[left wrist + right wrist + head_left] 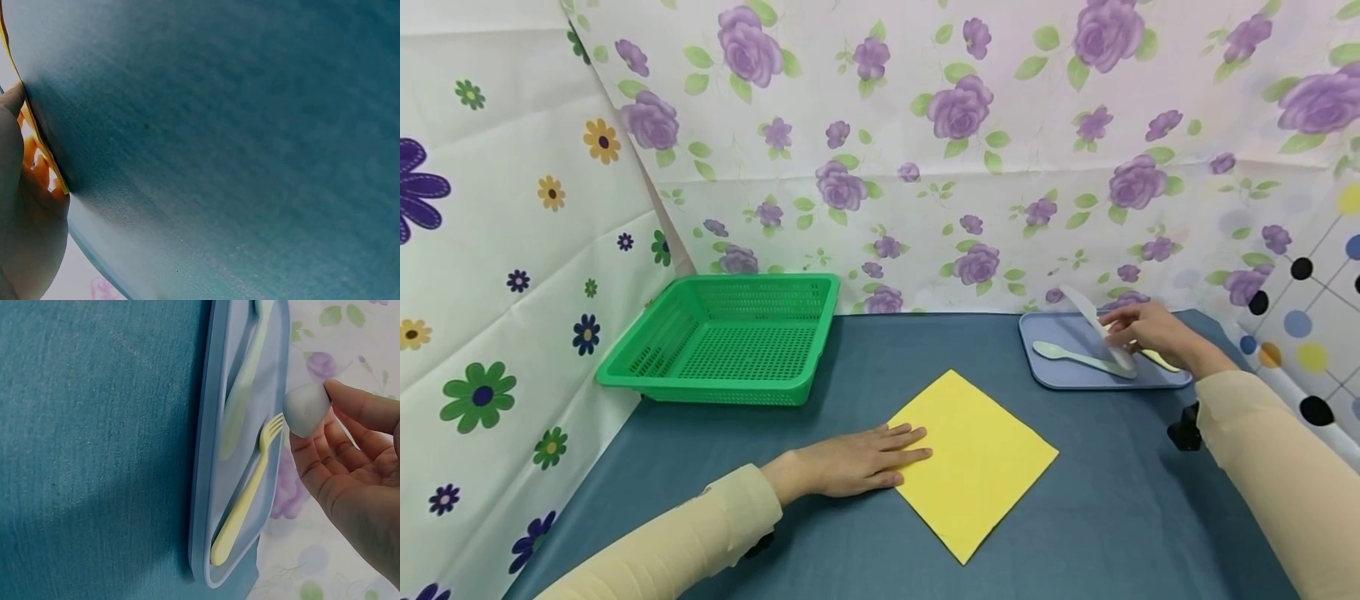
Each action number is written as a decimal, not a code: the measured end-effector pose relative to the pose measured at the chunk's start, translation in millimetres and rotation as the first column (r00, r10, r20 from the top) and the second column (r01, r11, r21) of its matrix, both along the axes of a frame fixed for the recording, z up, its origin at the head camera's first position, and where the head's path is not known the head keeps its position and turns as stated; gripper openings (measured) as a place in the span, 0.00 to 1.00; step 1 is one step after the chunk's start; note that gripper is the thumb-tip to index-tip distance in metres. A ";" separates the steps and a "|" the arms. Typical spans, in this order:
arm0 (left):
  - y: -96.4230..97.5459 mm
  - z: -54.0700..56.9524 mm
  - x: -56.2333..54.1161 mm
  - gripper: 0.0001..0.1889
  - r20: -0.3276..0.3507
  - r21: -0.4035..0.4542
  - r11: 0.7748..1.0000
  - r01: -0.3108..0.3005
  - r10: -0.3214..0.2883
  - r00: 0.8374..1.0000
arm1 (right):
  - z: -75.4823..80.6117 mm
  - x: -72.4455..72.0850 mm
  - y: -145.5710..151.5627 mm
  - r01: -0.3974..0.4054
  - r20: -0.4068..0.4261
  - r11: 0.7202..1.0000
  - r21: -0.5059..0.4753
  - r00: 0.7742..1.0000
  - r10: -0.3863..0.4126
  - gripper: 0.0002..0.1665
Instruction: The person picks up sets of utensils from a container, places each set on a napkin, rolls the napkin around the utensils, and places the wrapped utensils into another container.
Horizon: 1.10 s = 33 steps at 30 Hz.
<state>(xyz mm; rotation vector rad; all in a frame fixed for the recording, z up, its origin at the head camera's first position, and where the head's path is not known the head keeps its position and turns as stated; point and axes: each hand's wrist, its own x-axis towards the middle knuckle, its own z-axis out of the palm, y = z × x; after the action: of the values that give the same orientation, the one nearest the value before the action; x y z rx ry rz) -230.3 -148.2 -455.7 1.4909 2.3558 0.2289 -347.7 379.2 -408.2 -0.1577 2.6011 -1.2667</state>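
A yellow square napkin (973, 467) lies cornerwise on the table. My left hand (857, 460) rests on its left edge, fingers straight and spread; the left wrist view catches only part of that hand beside the yellow edge. Above the blue tray (1075, 385) at the right, my right hand (1157, 333) pinches a white knife (1081, 305) between thumb and fingers, its blade tilted up to the left. The knife's rounded white end (306, 411) faces the right wrist camera. On the tray lie a pale green spoon (1078, 358) and a yellow fork (247, 497).
A green plastic basket (722, 385) with perforated walls stands at the back left. Flowered sheets (910, 242) hang along the back and left side. A dotted sheet (1318, 329) borders the right. Dark blue cloth (880, 350) covers the table.
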 end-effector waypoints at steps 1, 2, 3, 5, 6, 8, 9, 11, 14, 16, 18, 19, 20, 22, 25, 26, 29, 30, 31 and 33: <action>0.0 0.1 0.4 0.30 -0.002 -0.002 1.000 0.002 -0.002 1.000 | 0.3 0.2 -0.6 0.000 0.005 1.000 -0.006 1.000 0.000 0.31; -0.1 0.0 0.6 0.30 -0.009 -0.004 1.000 0.006 -0.006 1.000 | 0.8 0.3 -1.6 0.002 0.011 1.000 -0.012 1.000 -0.002 0.31; -0.3 -0.1 0.8 0.30 -0.014 -0.005 1.000 0.010 -0.010 1.000 | 1.3 0.6 -2.7 0.006 0.015 1.000 -0.017 1.000 -0.005 0.32; -0.5 -0.5 0.8 0.30 -0.019 -0.006 1.000 0.012 -0.012 1.000 | 2.2 1.0 -4.8 0.011 0.020 1.000 -0.024 1.000 -0.010 0.32; -0.4 -0.8 0.7 0.30 -0.016 -0.006 1.000 0.009 -0.009 1.000 | 2.7 1.1 -5.9 0.013 0.022 1.000 -0.027 1.000 -0.012 0.32; -0.3 -1.3 0.4 0.30 -0.011 -0.007 1.000 0.005 -0.005 1.000 | 3.5 1.5 -8.0 0.015 0.025 0.999 -0.032 1.000 -0.014 0.33; -0.3 -1.3 0.3 0.30 -0.006 -0.006 1.000 0.000 0.000 1.000 | 3.8 1.6 -8.9 0.014 0.027 0.999 -0.036 1.000 -0.013 0.33; -0.2 -1.5 0.1 0.30 -0.003 -0.005 1.000 -0.003 0.003 1.000 | 4.2 2.0 -10.8 0.010 0.029 0.999 -0.049 1.000 -0.009 0.34; -0.4 -1.8 0.2 0.30 -0.006 -0.003 1.000 0.000 0.000 1.000 | 4.8 2.6 -14.2 0.005 0.031 0.997 -0.073 1.000 -0.003 0.34; -0.6 -1.8 0.4 0.30 -0.012 -0.003 1.000 0.005 -0.005 1.000 | 5.3 3.4 -16.4 0.001 0.028 0.997 -0.082 1.000 0.001 0.34; -0.7 -1.7 0.6 0.30 -0.013 -0.003 1.000 0.007 -0.007 1.000 | 6.2 4.8 -18.8 0.000 0.025 0.996 -0.085 1.000 0.002 0.34; -0.6 -1.6 0.6 0.30 -0.011 -0.003 1.000 0.006 -0.006 1.000 | 6.6 5.6 -19.8 -0.001 0.024 0.997 -0.083 1.000 0.003 0.34; -0.6 -1.6 0.6 0.30 -0.013 -0.003 1.000 0.008 -0.008 1.000 | 6.9 6.2 -20.8 -0.001 0.025 0.997 -0.082 1.000 0.003 0.34; -0.4 -1.3 0.7 0.30 -0.013 -0.002 1.000 0.009 -0.009 1.000 | 7.1 7.3 -22.5 0.000 0.028 0.997 -0.077 1.000 0.002 0.33; -0.2 -1.4 0.7 0.30 -0.012 0.000 1.000 0.009 -0.009 1.000 | 6.2 7.8 -24.8 -0.002 0.035 0.997 -0.079 0.999 0.005 0.33; -0.2 -1.3 0.7 0.30 -0.016 0.000 1.000 0.012 -0.012 1.000 | 5.7 7.7 -25.6 -0.001 0.037 0.996 -0.084 0.999 0.004 0.32; -0.3 -1.3 1.0 0.30 -0.022 0.000 1.000 0.016 -0.016 1.000 | 4.2 7.7 -29.1 -0.006 0.048 0.995 -0.104 0.999 0.011 0.31; -0.5 -1.1 1.1 0.30 -0.026 0.000 1.000 0.018 -0.018 0.999 | 3.9 7.9 -30.2 -0.007 0.051 0.994 -0.109 0.999 0.013 0.31; -0.5 -0.9 1.1 0.30 -0.028 -0.001 1.000 0.019 -0.019 0.999 | 3.9 8.5 -31.8 -0.007 0.054 0.994 -0.112 0.998 0.013 0.31; -0.6 -0.7 1.3 0.30 -0.025 -0.002 1.000 0.018 -0.018 1.000 | 4.5 10.3 -35.4 -0.007 0.061 0.993 -0.118 0.998 0.014 0.31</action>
<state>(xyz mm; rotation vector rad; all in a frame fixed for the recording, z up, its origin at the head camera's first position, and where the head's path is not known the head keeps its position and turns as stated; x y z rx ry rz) -229.1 -148.8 -456.5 1.5224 2.3606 0.2050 -337.4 343.7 -403.8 -0.1508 2.4710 -1.3994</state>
